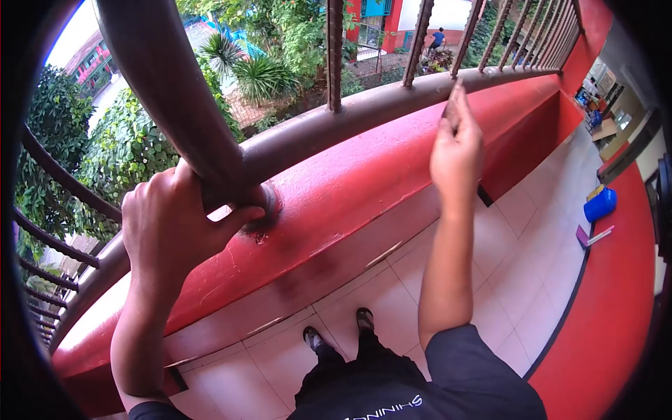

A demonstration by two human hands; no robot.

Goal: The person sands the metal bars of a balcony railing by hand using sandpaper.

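Observation:
My left hand [171,224] is wrapped around the base of a thick brown vertical railing bar [171,98] where it meets the red parapet ledge [364,175]. My right hand [456,143] is raised against the brown horizontal rail [364,112], pinching a small dark flat tool [451,105] whose tip touches the rail. The tool is mostly hidden by my fingers. My feet in dark sandals [336,329] stand on the tiled floor below.
More brown railing bars [334,52] rise along the ledge, with trees and buildings beyond. White floor tiles [532,231] run to the right. A blue container [600,204] and a purple-handled tool [591,236] lie by the red wall [609,315] at right.

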